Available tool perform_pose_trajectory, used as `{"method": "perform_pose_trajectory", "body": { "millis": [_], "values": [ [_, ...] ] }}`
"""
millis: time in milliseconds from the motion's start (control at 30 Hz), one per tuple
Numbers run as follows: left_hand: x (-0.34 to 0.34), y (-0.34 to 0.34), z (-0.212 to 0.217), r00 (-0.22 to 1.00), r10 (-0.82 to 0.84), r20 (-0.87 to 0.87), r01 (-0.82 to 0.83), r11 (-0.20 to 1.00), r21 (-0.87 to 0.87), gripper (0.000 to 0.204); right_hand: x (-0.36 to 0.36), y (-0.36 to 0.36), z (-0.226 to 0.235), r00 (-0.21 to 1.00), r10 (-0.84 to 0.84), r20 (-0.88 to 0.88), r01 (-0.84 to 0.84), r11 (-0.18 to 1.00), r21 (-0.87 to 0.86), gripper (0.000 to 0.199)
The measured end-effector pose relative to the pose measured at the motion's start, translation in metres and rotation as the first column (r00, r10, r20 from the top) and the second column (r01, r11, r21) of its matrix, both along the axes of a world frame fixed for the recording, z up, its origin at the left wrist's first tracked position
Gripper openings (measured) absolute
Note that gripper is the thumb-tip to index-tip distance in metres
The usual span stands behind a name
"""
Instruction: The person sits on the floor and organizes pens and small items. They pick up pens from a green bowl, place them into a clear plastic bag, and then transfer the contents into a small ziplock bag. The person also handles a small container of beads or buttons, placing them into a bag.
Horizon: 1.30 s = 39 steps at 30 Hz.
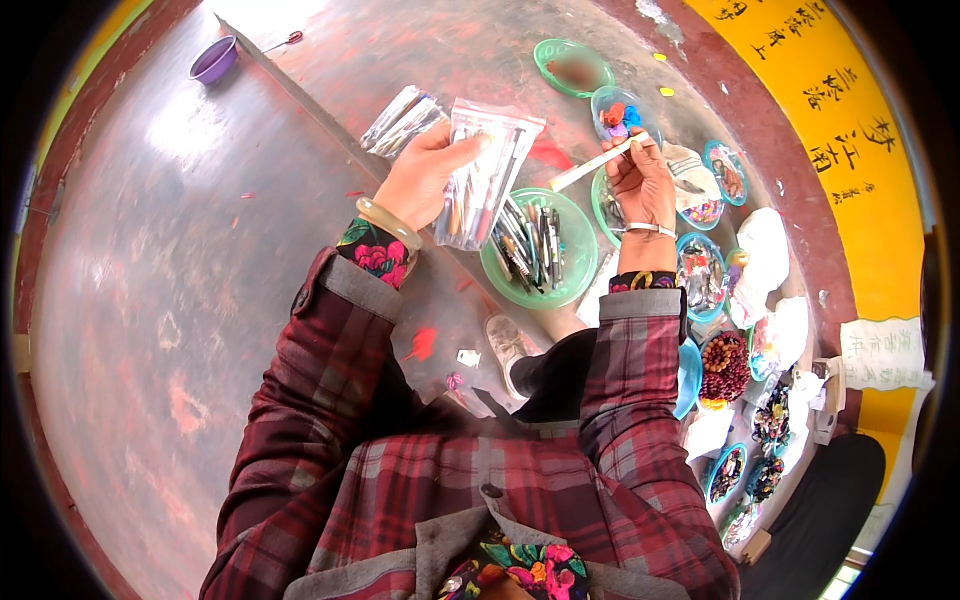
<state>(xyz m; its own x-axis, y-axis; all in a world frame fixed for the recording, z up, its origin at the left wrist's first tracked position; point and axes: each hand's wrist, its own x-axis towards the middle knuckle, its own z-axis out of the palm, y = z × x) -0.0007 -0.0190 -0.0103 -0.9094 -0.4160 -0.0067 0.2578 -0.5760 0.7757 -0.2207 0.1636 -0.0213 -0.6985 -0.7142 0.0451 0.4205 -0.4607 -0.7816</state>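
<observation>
My left hand is closed on a clear zip bag packed with pens, its thumb lying across the front. To the right, my right hand pinches one end of a narrow whitish strip, which slants down toward the bag without touching it. The strip's material cannot be made out. Below the bag, a green plastic basin on the floor holds many loose pens. More bagged pens lie on the floor just beyond my left hand.
At the far side stand a green basin with brown contents and a bowl of colourful pieces. Several blue bowls of beads and small parts, including dark red beads, line the right. A purple basin sits far left. My shoe is below.
</observation>
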Motion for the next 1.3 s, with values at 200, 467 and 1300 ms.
{"method": "perform_pose_trajectory", "body": {
  "millis": [200,467,1300],
  "values": [
    [-0.01,0.015,-0.011,0.998,-0.036,0.057,0.03,0.994,0.103,0.021,0.032,-0.018,0.015,0.999,0.035,0.036,-0.024,0.965,-0.263,0.007],
    [-0.01,0.008,-0.013,0.989,0.149,0.014,-0.149,0.972,0.18,0.016,0.084,-0.037,0.015,0.865,0.17,-0.472,0.045,0.91,0.411,0.01],
    [-0.001,0.005,-0.001,0.989,0.023,0.143,0.1,0.604,-0.79,0.032,0.065,-0.013,0.051,0.925,-0.142,-0.353,0.144,0.989,-0.021,0.021]
  ]
}}
